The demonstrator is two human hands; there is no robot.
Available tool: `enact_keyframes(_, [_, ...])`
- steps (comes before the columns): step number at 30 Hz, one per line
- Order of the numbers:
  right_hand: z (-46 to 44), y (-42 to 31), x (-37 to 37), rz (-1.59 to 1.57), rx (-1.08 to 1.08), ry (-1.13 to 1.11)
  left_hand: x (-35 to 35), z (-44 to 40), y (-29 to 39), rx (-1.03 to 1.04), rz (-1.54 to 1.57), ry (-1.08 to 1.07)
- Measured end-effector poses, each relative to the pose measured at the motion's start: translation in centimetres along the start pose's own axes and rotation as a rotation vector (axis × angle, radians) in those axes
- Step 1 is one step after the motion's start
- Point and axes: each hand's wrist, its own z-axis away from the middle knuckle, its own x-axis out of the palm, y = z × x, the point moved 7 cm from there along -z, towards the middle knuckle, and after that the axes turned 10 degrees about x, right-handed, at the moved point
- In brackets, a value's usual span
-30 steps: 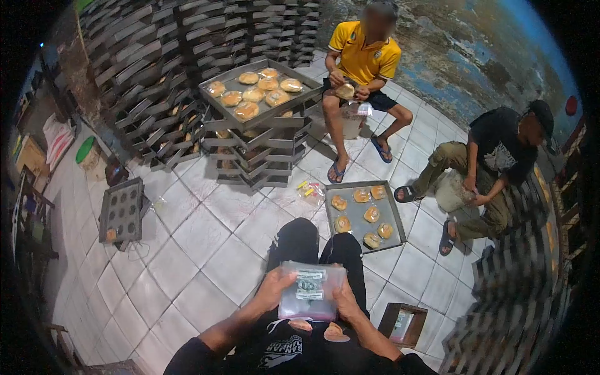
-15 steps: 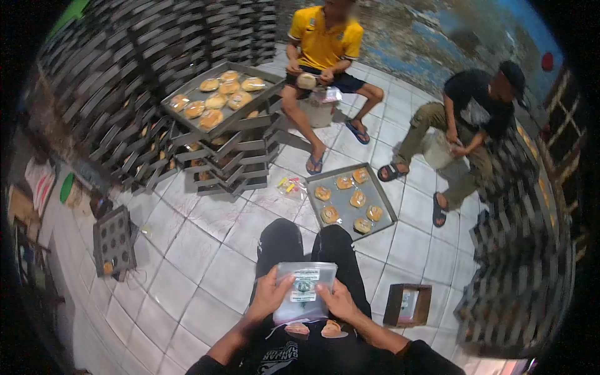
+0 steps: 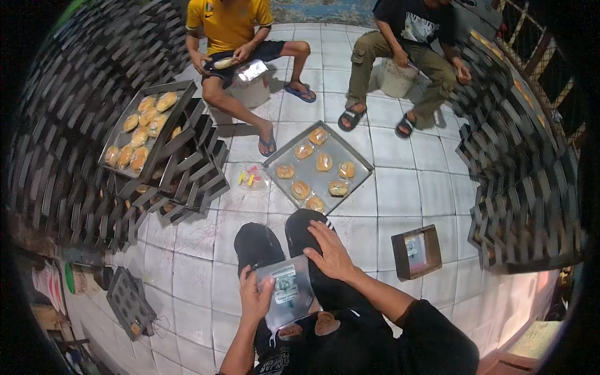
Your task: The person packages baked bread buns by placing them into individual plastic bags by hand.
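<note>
A stack of clear plastic bags (image 3: 299, 275) with white and green print lies over my lap. My left hand (image 3: 255, 299) grips its left edge, the thumb on top and the fingers curled around the side. My right hand (image 3: 333, 255) is off the bags, resting by my right knee with its fingers stretched out and nothing in it. In front of my knees, a square metal tray (image 3: 362, 187) on the floor carries several buns (image 3: 324, 162) in clear wrappers.
Stacked metal trays (image 3: 194, 169) rise at the left, the top one bearing wrapped buns (image 3: 139, 134). A wooden box (image 3: 425, 272) with bags inside stands at right. Two people sit opposite, one in a yellow shirt (image 3: 228, 25) holding a bun. A dark mould pan (image 3: 130, 303) lies at lower left.
My right hand has let go of the bags and moved up and right to my knee. My left hand still holds them. The view has turned right.
</note>
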Motion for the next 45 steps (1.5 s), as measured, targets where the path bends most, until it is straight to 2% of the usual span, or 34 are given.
enact_keyframes(6, [0.2,0.9,-1.9,0.008,0.035,0.02,2.0,-2.0,-0.4,-0.041,0.081,-0.08])
enact_keyframes(16, [1.5,0.8,-4.1,0.099,0.017,0.123,4.3,-3.1,-2.3,0.036,0.065,-0.14])
enact_keyframes(19, [1.7,0.9,-3.8,0.124,0.015,0.123,4.0,-3.1,-1.8,-0.003,0.024,-0.18])
enact_keyframes(22, [1.8,0.7,-3.2,0.138,-0.006,0.121,3.8,-2.5,-2.8,-0.018,0.011,-0.172])
enact_keyframes(26, [1.3,0.0,-2.8,0.124,-0.046,0.149,2.9,-1.3,-3.4,-0.032,0.069,-0.045])
enact_keyframes(28, [1.3,-0.1,-2.7,0.129,-0.052,0.163,2.8,-1.0,-4.3,-0.008,0.04,-0.075])
enact_keyframes(30, [1.2,0.2,-2.4,0.144,-0.035,0.158,2.4,-0.6,-4.6,-0.039,0.123,-0.019])
enact_keyframes(36, [0.7,0.6,-1.8,0.114,-0.015,0.091,2.1,-1.0,-3.6,-0.024,0.068,-0.098])
enact_keyframes(45, [0.8,1.0,-2.3,0.115,-0.013,0.096,2.4,-1.1,-3.3,-0.059,0.109,-0.065])
